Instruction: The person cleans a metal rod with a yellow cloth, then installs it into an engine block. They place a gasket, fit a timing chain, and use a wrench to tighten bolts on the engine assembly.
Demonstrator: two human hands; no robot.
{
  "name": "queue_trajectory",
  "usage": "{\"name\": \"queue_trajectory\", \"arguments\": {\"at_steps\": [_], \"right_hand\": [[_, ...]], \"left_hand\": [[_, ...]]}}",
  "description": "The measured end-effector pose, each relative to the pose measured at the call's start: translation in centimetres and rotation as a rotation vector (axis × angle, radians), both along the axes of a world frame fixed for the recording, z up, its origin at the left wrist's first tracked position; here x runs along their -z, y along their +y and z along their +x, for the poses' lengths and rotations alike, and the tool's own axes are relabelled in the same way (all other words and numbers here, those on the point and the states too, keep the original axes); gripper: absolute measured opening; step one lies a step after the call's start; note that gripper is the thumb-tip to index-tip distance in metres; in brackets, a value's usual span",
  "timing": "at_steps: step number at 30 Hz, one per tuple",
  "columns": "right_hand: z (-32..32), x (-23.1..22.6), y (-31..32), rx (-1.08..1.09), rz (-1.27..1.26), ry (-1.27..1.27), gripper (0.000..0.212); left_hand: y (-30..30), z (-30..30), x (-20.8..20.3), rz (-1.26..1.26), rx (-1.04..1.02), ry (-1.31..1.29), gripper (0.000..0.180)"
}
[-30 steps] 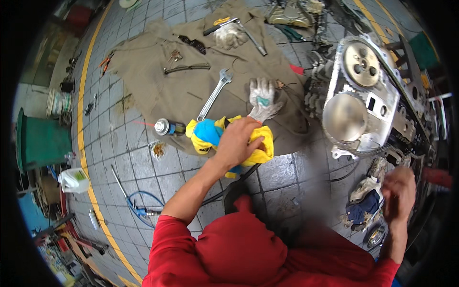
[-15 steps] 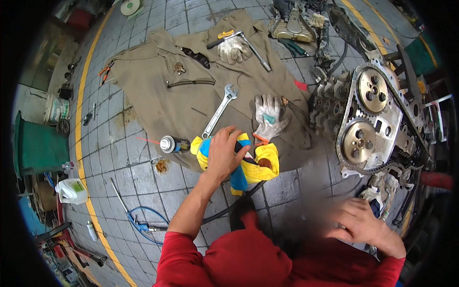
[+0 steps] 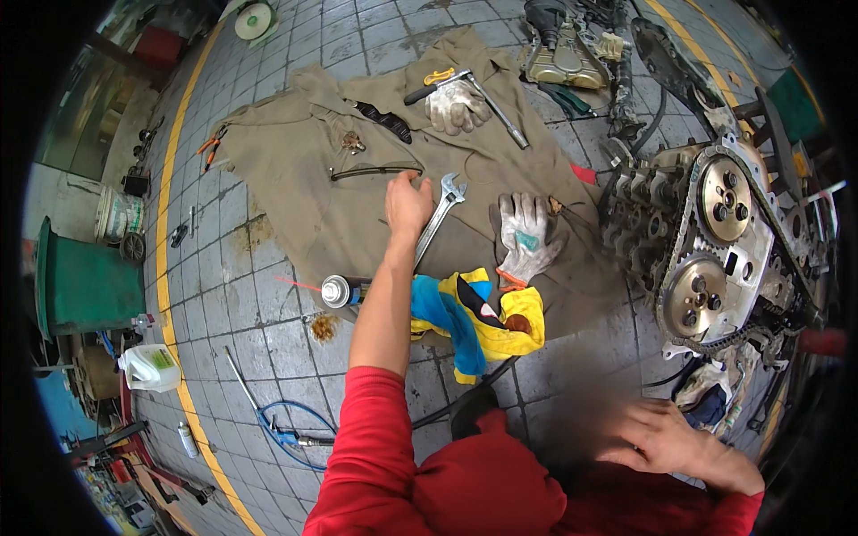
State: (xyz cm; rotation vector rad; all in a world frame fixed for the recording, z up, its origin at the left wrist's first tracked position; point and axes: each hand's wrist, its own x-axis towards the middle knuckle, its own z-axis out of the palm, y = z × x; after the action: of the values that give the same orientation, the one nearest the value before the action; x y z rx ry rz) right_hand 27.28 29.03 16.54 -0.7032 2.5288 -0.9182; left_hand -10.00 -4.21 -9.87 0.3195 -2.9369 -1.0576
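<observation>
My left hand (image 3: 408, 210) reaches forward over the brown cloth (image 3: 295, 152), its fingers bent down at the end of a thin dark hose (image 3: 371, 170). Whatever those fingers hold is hidden under them. Just to its right lies an adjustable wrench (image 3: 440, 214), apart from the fingertips. Under the forearm, a spray can (image 3: 338, 291) with a red straw is partly covered. A yellow and blue glove or rag (image 3: 465, 322) sits beside the arm. My right hand (image 3: 661, 435) hangs by my right leg with fingers loosely bent and apart; a dark smear blurs the area near its fingertips.
An engine with two sprockets and a chain (image 3: 715, 246) stands on the right. White work gloves (image 3: 527, 237) and a ratchet handle (image 3: 496, 107) lie on the cloth. At left are an air blow gun (image 3: 281, 435) with blue hose, a white jug (image 3: 150, 368) and a green bin (image 3: 85, 281).
My left hand has left the yellow and blue bundle and moved forward to the hose's end beside the wrench. The right hand stays nearly in place. The whole view has shifted slightly.
</observation>
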Motion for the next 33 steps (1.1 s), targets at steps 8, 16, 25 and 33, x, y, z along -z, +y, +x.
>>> {"name": "queue_trajectory", "arguments": {"at_steps": [8,16,25,33], "right_hand": [[0.1,0.9,0.0,0.071,-0.01,-0.102,0.032],[0.7,2.0,0.6,0.102,-0.02,-0.113,0.031],[1.6,1.1,0.5,0.093,0.006,-0.132,0.029],[2.0,8.0,-8.1,0.383,-0.356,-0.329,0.036]], "left_hand": [[-5.9,-9.6,-0.6,-0.507,0.196,-0.035,0.032],[-9.5,-11.3,-0.1,-0.829,0.487,-0.146,0.031],[-12.1,-9.9,-7.3,-0.983,0.593,0.098,0.018],[-5.8,1.4,-20.2,-0.582,0.629,0.46,0.017]]}}
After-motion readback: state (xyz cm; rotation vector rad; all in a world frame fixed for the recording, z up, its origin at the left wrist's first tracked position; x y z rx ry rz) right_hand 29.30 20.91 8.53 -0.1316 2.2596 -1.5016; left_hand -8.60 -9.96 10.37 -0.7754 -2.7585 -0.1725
